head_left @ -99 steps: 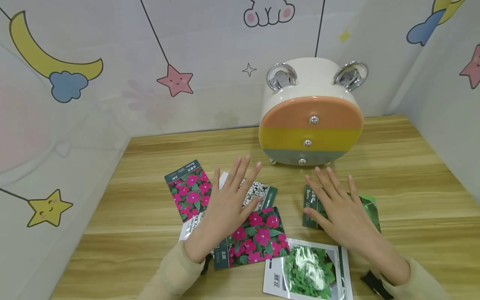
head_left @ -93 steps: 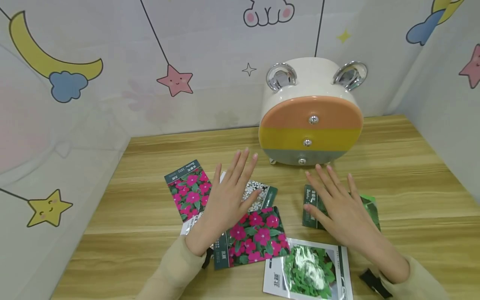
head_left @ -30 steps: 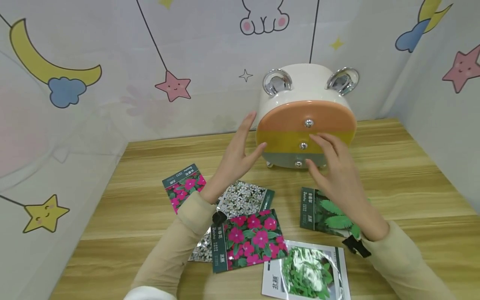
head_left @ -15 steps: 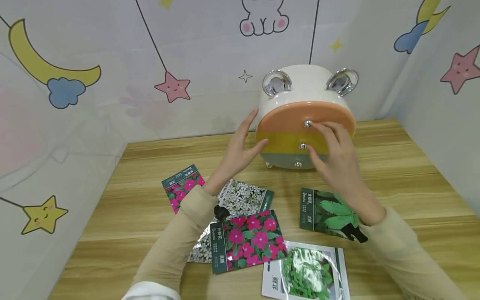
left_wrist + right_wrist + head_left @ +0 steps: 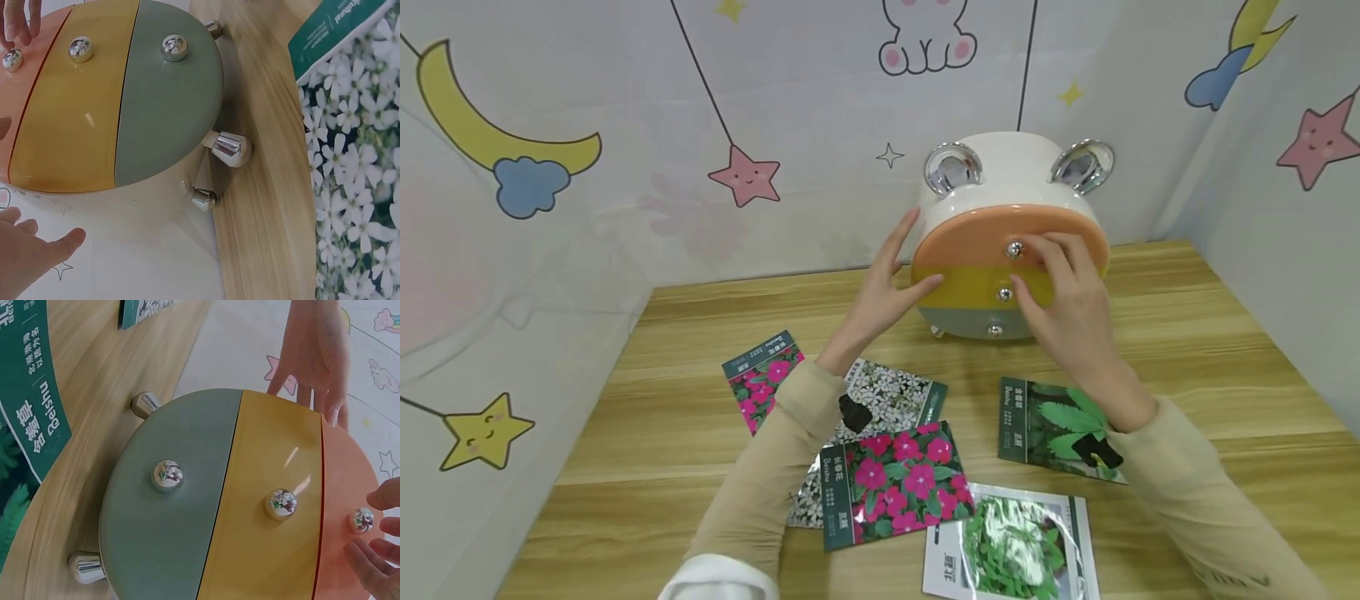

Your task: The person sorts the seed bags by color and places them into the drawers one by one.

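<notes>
A small round-fronted drawer box (image 5: 1015, 167) with silver ears stands at the back of the table. Its front has orange, yellow and grey drawers, each with a silver knob. My left hand (image 5: 877, 300) is at the box's left side, fingers stretched out and the thumb in front of the face; whether it touches cannot be told. My right hand (image 5: 1075, 312) is at the front, bent fingers and thumb spread on either side of the top knob (image 5: 361, 520). A small gap shows between that knob and the fingertips. All the drawers look closed.
Several seed packets lie on the wooden table (image 5: 677, 350): a pink-flower packet (image 5: 917, 479), a white-flower packet (image 5: 887, 396), another pink-flower packet (image 5: 762, 379), a green-leaf packet (image 5: 1060, 417) and a white-bordered packet (image 5: 1015, 542). A cartoon-printed cloth (image 5: 820, 100) hangs behind the box.
Both hands have left their place above the packets and moved forward to the box. Over the last second my right hand has risen from the lower knobs toward the top knob.
</notes>
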Demonstrator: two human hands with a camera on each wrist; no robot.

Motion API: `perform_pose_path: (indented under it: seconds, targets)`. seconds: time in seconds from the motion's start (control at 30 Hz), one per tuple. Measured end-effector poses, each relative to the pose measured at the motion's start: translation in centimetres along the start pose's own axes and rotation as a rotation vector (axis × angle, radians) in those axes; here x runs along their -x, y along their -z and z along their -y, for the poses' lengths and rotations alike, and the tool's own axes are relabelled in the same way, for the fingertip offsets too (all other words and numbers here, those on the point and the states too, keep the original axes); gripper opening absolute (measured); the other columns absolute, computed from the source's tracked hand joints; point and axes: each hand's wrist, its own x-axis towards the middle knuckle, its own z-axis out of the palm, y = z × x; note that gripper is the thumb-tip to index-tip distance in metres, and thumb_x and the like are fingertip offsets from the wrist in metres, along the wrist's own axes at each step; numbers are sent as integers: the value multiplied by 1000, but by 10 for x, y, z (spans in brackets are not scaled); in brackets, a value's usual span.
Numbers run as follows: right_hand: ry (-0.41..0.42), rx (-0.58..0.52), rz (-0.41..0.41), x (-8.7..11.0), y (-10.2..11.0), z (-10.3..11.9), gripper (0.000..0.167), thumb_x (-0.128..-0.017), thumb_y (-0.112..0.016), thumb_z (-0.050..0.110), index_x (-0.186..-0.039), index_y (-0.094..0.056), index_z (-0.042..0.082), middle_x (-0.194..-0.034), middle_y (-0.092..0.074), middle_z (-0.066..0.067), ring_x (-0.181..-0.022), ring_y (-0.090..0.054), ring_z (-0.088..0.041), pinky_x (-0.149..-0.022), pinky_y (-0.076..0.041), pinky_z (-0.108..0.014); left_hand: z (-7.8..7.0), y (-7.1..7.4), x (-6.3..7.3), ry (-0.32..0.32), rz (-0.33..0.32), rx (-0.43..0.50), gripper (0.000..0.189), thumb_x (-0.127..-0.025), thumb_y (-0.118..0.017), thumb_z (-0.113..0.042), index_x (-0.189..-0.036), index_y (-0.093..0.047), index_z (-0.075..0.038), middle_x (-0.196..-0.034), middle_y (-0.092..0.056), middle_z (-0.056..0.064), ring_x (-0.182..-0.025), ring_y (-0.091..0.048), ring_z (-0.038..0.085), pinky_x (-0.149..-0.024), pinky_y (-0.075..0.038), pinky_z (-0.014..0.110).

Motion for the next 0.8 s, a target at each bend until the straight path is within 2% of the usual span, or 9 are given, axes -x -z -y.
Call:
perform_pose_path:
  seconds: [0.23, 0.53, 0.8]
  targets:
    - [-22, 12, -32, -5, -8, 0, 36, -84, -69, 1, -119, -62, -1, -110, -56, -20, -91, -59, -30, -78, -49, -34, -11, -2, -2, 42, 27, 105, 88, -87, -70, -13, -155, -16, -27, -163, -12, -4, -151, -12, 18, -118, -28, 51]
    - [-46, 43, -31, -8, -15, -3, 29, -86, -67, 2, -113, -61, -5, -106, -53, -21, -87, -60, -30, -77, -54, -38, 7, -12, -11, 31, 4, 140, 87, -87, -71, -19, -154, -17, -36, -163, -10, -12, -151, -10, 11, -120, -24, 50]
    - [-57, 40, -35, -10, -19, -6, 25, -87, -65, 1, -110, -60, -6, -103, -53, -20, -84, -62, -29, -74, -56, -38, 10, -16, -11, -5, -9, 152, 80, -90, -67, -16, -154, -20, -31, -164, -7, -5, -151, -11, 17, -117, -26, 56]
